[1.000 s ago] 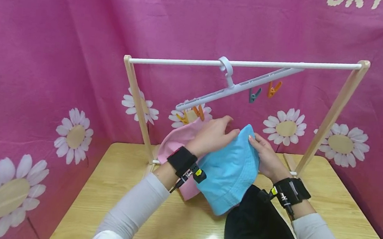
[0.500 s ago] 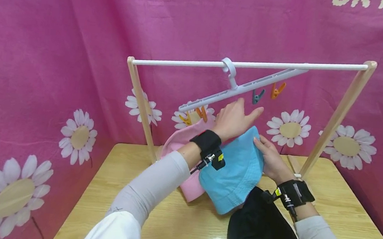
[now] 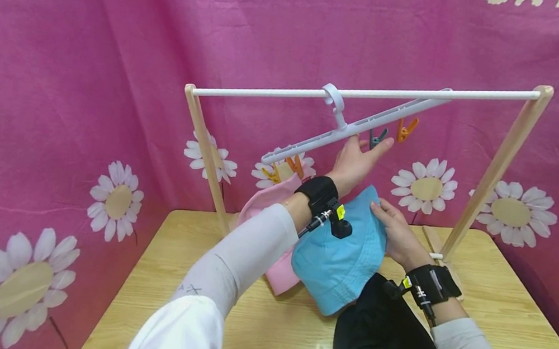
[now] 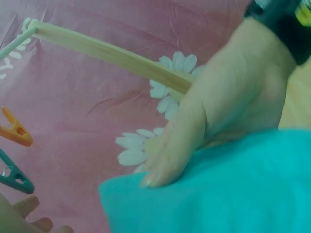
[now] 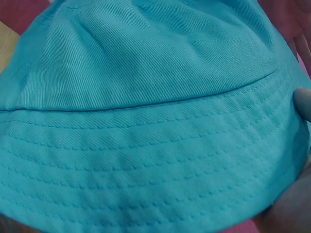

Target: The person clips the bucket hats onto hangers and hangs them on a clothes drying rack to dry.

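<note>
A light-blue bucket hat [image 3: 337, 253] is pinched at its brim by my right hand [image 3: 397, 233], thumb on the near side. Stitched rows on the brim fill the right wrist view. My left hand [image 3: 353, 162] reaches up under the pale hanger [image 3: 308, 142], thumb and fingers spread beside a grey-green clip [image 3: 376, 139]. The left wrist view shows a gap between those fingers [image 4: 26, 206] and the clip. An orange clip [image 3: 406, 130] hangs to its right. A pink hat [image 3: 267, 198] hangs at the hanger's low left end from a yellow clip [image 3: 270, 173] and another orange clip [image 3: 295, 166].
The tilted hanger hooks over a white rod [image 3: 267, 91] between wooden posts [image 3: 497, 173]. A black cloth item [image 3: 385, 336] lies on the wooden table [image 3: 146, 296] under my right wrist. A pink flowered curtain [image 3: 118, 69] stands behind and at the sides.
My left hand has left the blue hat's side and risen rightward to the grey-green clip. My right hand keeps its pinch on the hat, which has hardly moved.
</note>
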`<state>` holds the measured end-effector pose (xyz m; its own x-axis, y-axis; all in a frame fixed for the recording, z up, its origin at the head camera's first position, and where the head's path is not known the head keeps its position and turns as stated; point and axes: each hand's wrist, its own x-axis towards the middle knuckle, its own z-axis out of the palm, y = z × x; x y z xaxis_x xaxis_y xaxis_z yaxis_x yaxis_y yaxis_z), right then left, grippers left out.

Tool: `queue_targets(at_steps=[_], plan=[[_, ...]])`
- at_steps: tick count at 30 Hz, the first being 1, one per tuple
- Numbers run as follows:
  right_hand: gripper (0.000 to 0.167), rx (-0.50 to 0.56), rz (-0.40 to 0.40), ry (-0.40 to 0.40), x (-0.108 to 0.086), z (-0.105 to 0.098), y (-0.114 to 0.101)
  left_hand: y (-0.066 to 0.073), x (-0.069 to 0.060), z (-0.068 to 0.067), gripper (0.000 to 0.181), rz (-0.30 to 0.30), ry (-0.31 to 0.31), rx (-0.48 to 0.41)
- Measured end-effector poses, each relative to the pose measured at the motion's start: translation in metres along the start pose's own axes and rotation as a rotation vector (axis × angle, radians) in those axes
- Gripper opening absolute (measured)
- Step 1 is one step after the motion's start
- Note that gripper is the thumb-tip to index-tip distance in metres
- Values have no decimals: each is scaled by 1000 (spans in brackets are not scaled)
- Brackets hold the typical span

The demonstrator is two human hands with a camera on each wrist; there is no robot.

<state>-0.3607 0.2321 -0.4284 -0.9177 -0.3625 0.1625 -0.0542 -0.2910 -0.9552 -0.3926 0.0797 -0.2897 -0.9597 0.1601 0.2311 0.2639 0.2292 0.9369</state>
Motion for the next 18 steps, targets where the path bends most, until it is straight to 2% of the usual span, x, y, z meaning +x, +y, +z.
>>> queue_targets(at_steps=[4,7,11,14,18], plan=[[24,5,-4,3,-3,-3,1,0,5,11,73,20,1,-133],[25,21,7,4,-5,-5,1,1,8,17,64,27,8,-201],[28,24,26,20,-7,-6,2,2,12,23,47,33,52,-313],[30,11,33,35,-9,-8,4,2,14,27,39,59,65,-416],[31,-7,29,42,-11,-11,6,3,16,30,31,82,67,-476]])
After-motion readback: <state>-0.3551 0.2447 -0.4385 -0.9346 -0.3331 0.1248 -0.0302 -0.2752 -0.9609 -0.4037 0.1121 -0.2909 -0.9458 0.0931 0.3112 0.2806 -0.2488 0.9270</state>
